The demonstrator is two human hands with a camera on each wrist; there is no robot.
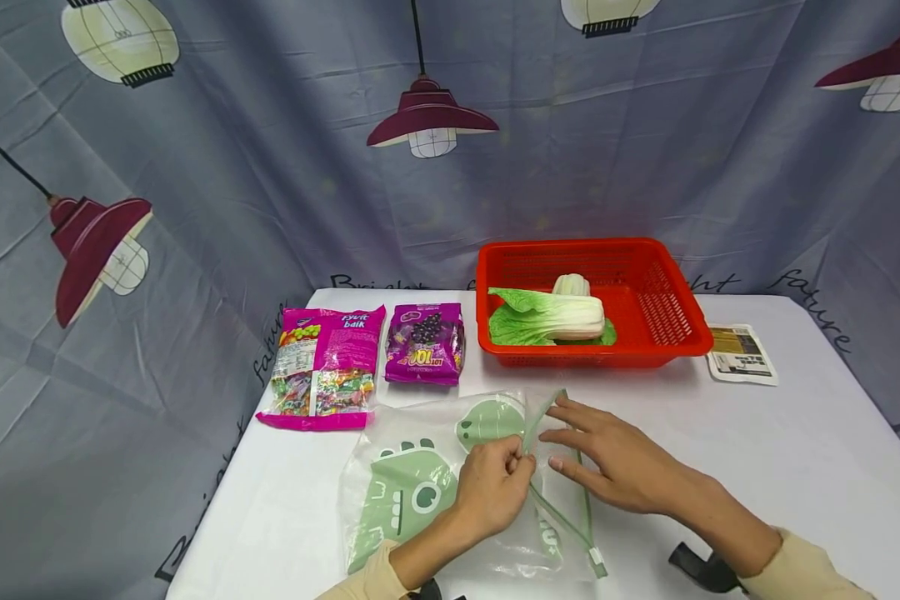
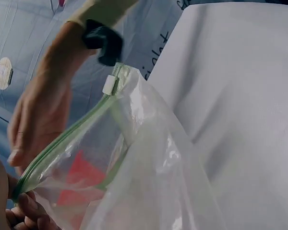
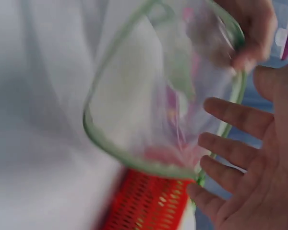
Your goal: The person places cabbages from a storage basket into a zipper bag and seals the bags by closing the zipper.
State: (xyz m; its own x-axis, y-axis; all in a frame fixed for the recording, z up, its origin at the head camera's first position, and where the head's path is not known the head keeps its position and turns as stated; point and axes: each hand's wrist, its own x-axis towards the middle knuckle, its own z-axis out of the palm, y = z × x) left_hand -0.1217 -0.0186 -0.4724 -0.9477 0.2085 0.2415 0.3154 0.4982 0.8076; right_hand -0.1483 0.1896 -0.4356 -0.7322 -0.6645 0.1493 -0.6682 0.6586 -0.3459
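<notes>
A clear plastic zip bag printed with green cartoon figures [image 1: 427, 475] is spread on the near middle of the white tabletop [image 1: 720, 450]. Its green zip strip [image 1: 560, 514] is pinched by the left hand [image 1: 495, 487], while the right hand [image 1: 618, 462] is held with extended fingers just beside it. The film is probably light, limp and slippery; it is best taken by the firmer strip, clear of the white slider [image 1: 596, 556].
</notes>
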